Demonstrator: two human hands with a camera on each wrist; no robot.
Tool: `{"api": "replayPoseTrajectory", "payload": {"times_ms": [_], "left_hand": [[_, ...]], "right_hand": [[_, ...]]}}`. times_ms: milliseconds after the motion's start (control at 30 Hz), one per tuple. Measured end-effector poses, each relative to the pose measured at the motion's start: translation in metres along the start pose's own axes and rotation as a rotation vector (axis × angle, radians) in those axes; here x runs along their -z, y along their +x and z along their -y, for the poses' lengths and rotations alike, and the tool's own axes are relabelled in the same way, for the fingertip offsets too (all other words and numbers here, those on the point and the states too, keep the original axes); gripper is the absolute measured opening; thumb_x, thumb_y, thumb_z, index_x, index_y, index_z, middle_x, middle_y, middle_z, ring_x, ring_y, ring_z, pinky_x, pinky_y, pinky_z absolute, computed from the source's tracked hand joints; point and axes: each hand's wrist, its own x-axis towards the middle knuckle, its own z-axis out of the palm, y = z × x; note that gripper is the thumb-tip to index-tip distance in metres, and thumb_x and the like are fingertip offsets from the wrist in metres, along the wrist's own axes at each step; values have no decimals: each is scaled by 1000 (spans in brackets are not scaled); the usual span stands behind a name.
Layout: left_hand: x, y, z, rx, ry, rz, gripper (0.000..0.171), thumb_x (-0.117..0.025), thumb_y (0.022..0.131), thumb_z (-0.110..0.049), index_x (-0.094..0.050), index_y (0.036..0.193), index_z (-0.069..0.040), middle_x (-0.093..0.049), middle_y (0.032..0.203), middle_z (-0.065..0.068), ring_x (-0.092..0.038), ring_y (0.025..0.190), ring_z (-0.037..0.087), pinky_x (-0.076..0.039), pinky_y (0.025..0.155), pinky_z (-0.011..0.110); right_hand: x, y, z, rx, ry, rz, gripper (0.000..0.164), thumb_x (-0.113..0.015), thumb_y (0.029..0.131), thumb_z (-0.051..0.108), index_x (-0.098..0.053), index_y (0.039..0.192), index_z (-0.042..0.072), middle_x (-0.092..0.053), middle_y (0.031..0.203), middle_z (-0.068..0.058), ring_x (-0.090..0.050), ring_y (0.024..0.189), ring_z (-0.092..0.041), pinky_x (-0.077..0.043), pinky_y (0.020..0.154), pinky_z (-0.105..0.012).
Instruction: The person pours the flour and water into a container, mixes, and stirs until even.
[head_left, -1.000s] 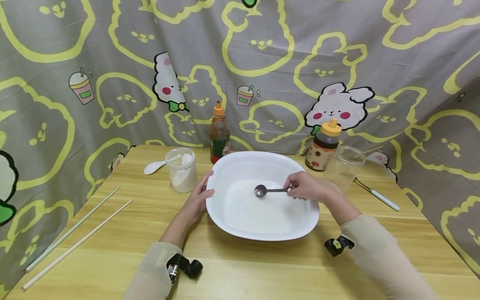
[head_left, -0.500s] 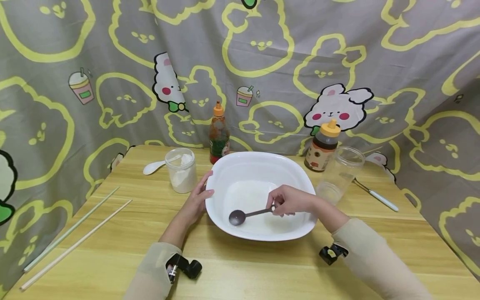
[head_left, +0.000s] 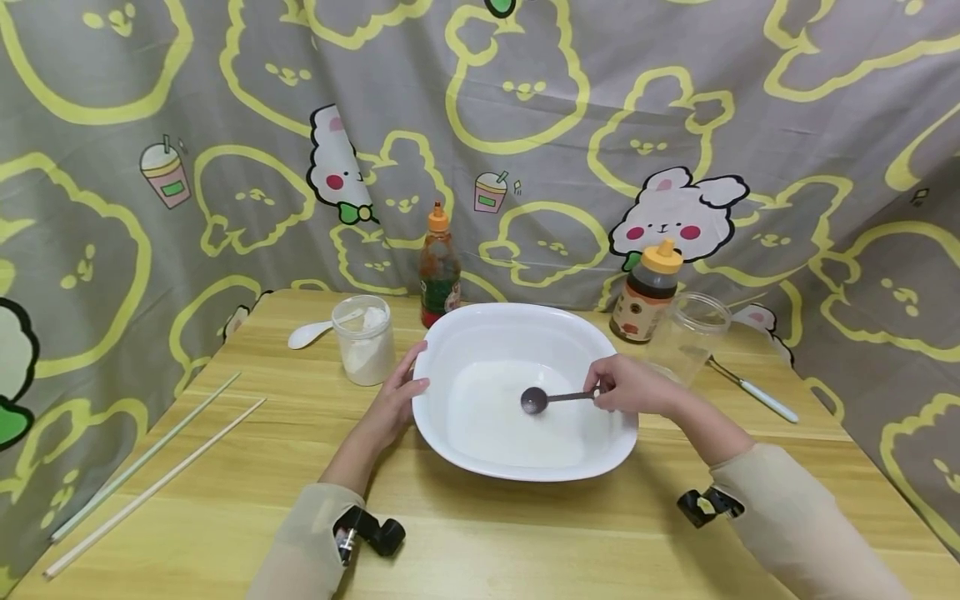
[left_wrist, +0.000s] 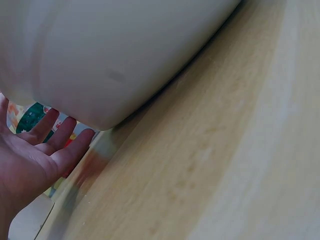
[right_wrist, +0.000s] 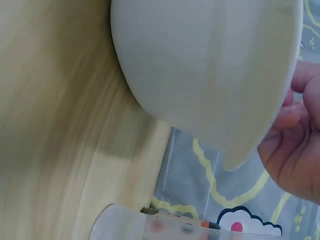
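In the head view, a white oval basin (head_left: 510,333) stands on the wooden table, a smooth white layer covering its bottom. My left hand (head_left: 392,402) grips its left rim, thumb on the edge; the left wrist view shows the fingers (left_wrist: 75,145) against the outer wall. Over the basin's right side, my right hand (head_left: 633,385) pinches the handle end of a dark measuring spoon (head_left: 534,401). The spoon's bowl points left, low inside the basin; whether it touches the white layer I cannot tell. The basin wall hides the spoon in the right wrist view.
Left of the basin stands a jar of white powder (head_left: 367,354) beside a white spoon (head_left: 307,335). Behind are a sauce bottle (head_left: 438,283) and a brown bottle (head_left: 641,304). A clear jar (head_left: 686,337), a blue-handled utensil (head_left: 768,401) and two sticks (head_left: 157,487) flank it.
My right hand swept the measuring spoon toward the basin's near left, then back to the right and slightly away. The left hand and the basin stayed in place.
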Motion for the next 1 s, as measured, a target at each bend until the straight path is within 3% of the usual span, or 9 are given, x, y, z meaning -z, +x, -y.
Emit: {"api": "replayPoseTrajectory", "payload": {"times_ms": [100, 267, 400, 567, 700, 800, 900, 1000], "left_hand": [[1, 0, 1, 2, 0, -2, 60, -47, 82, -10, -22, 137, -20, -26, 130, 21, -30, 111, 42, -40, 80, 43], [1, 0, 2, -4, -6, 0, 61, -46, 82, -10, -21, 137, -19, -26, 129, 22, -31, 111, 42, -38, 83, 47], [1, 0, 3, -8, -13, -4, 60, -46, 82, -9, -23, 136, -20, -27, 129, 21, -30, 111, 43, -34, 84, 52], [1, 1, 2, -4, -2, -2, 59, -46, 83, -9, -23, 136, -21, -26, 130, 20, -32, 111, 42, -39, 81, 46], [-1, 1, 1, -4, -2, 1, 60, -46, 82, -9, -22, 137, -21, -26, 130, 20, -32, 111, 42, -40, 80, 44], [-1, 0, 1, -5, -3, -1, 62, -46, 82, -9, -21, 137, -20, -26, 130, 22, -31, 111, 43, -40, 80, 45], [-1, 0, 0, -2, -1, -1, 62, -46, 82, -9, -20, 137, -20, -25, 131, 22, -31, 111, 43, -41, 79, 42], [-2, -1, 0, -2, -6, 0, 63, -46, 82, -9, -20, 137, -20, -25, 131, 21, -31, 111, 42, -43, 77, 39]], "right_hand": [[-2, 10, -2, -62, -2, -41, 10, -57, 72, 0, -60, 81, 5, -51, 59, -3, -45, 53, -15, -38, 48, -28], [-15, 28, 4, -65, 96, -50, 13, -57, 74, 0, -59, 87, -1, -53, 58, -4, -44, 48, -15, -37, 43, -26], [-27, 37, 13, -23, 189, -4, 12, -58, 75, 1, -59, 87, 0, -53, 56, -5, -40, 42, -13, -33, 40, -24], [-34, 32, 19, 47, 237, 119, 11, -58, 75, 0, -60, 87, 0, -52, 54, -5, -37, 39, -11, -32, 39, -23], [-29, 20, 15, 102, 210, 182, 11, -57, 75, -2, -61, 84, 2, -50, 52, -4, -36, 40, -10, -32, 39, -22], [-19, 11, 10, 119, 150, 166, 11, -58, 73, -2, -61, 81, 5, -50, 52, -2, -39, 43, -11, -34, 41, -22], [-8, 4, 5, 89, 85, 110, 12, -57, 73, -2, -61, 79, 7, -50, 54, -1, -43, 47, -13, -35, 43, -24], [-1, 3, 2, 2, 48, 42, 11, -56, 73, -2, -60, 78, 7, -50, 56, -2, -45, 51, -15, -36, 45, -26]]}}
